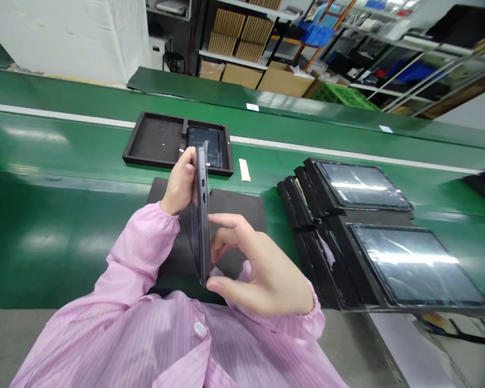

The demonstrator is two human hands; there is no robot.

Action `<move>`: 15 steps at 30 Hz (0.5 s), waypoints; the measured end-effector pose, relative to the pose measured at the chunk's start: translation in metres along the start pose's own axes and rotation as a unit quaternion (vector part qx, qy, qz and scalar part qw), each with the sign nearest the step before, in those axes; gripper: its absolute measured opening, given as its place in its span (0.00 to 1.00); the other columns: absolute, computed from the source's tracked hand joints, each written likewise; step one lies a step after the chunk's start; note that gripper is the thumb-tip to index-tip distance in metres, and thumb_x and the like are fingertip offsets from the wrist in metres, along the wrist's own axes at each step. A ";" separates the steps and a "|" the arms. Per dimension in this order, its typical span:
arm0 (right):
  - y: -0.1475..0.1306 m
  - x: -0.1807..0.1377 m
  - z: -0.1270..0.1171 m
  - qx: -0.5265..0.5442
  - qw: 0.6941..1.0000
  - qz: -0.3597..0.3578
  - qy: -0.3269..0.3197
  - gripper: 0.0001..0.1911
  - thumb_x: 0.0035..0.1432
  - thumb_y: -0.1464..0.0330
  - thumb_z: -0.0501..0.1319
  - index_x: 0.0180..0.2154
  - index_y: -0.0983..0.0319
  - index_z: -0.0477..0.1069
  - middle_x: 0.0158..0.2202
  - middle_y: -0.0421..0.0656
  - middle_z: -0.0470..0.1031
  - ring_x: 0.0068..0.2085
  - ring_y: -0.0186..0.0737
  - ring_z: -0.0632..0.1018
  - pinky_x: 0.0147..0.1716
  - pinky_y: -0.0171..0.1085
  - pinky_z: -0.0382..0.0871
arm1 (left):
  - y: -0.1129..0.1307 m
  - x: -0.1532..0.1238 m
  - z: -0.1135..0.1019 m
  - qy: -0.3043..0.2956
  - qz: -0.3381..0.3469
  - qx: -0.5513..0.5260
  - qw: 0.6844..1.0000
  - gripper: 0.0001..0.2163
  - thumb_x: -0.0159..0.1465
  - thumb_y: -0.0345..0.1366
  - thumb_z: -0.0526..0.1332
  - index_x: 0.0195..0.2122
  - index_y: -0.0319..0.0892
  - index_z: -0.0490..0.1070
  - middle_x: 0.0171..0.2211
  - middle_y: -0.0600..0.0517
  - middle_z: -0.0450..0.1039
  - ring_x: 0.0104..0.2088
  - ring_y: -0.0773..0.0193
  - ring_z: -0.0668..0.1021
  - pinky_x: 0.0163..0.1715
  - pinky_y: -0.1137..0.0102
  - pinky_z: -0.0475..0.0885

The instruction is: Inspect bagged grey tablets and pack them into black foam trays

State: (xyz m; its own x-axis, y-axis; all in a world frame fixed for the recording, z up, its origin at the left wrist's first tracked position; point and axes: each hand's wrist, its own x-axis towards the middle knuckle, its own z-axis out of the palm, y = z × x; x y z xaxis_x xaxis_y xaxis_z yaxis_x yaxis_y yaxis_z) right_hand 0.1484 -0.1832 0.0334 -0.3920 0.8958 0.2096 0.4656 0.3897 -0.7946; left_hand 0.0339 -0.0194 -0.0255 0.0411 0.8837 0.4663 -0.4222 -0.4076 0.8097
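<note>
Both hands gripped a dark tablet (pixel 202 215) held edge-on. The left hand (pixel 181 183) clasped its far end. The right hand (pixel 262 275) pinched its near end.

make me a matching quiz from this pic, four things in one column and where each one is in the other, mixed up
1 tablet
2 black tray
3 pale strip
4 stacked trays

a on the belt right of the mat
b held edge-up between left hand and right hand
c flat on the belt just right of the black tray
d on the belt beyond the hands, a device in its right compartment

Pairs: 1-b, 2-d, 3-c, 4-a
</note>
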 end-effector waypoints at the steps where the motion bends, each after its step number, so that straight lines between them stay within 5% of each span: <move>1: 0.000 0.000 -0.001 0.001 1.000 0.001 0.001 0.31 0.58 0.65 0.66 0.58 0.57 0.53 0.30 0.36 0.74 0.30 0.38 0.78 0.32 0.38 0.73 | 0.001 -0.001 -0.001 -0.028 0.015 0.003 0.999 0.29 0.51 0.70 0.57 0.23 0.44 0.63 0.24 0.51 0.58 0.29 0.60 0.69 0.31 0.64 0.67; 6: 0.000 0.003 0.001 0.004 1.000 0.014 0.013 0.32 0.58 0.64 0.65 0.59 0.58 0.52 0.26 0.33 0.70 0.26 0.36 0.75 0.27 0.36 0.69 | 0.001 -0.003 -0.007 -0.122 0.119 0.022 0.985 0.26 0.63 0.64 0.52 0.26 0.44 0.61 0.25 0.52 0.57 0.26 0.63 0.62 0.28 0.65 0.59; 15: 0.001 0.000 0.005 0.024 0.999 0.014 0.022 0.43 0.59 0.60 0.65 0.67 0.62 0.46 0.25 0.33 0.68 0.23 0.36 0.72 0.25 0.36 0.66 | -0.001 -0.005 -0.008 -0.157 0.190 0.048 0.968 0.21 0.69 0.56 0.46 0.30 0.44 0.61 0.28 0.53 0.57 0.28 0.63 0.62 0.30 0.65 0.58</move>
State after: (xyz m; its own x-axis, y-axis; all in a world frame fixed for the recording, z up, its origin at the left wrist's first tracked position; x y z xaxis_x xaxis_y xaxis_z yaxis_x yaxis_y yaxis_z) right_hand 0.1451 -0.1834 0.0298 -0.3425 0.9156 0.2108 0.4367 0.3537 -0.8272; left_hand 0.0270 -0.0211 -0.0317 0.1794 0.5590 0.8095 -0.3751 -0.7218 0.5816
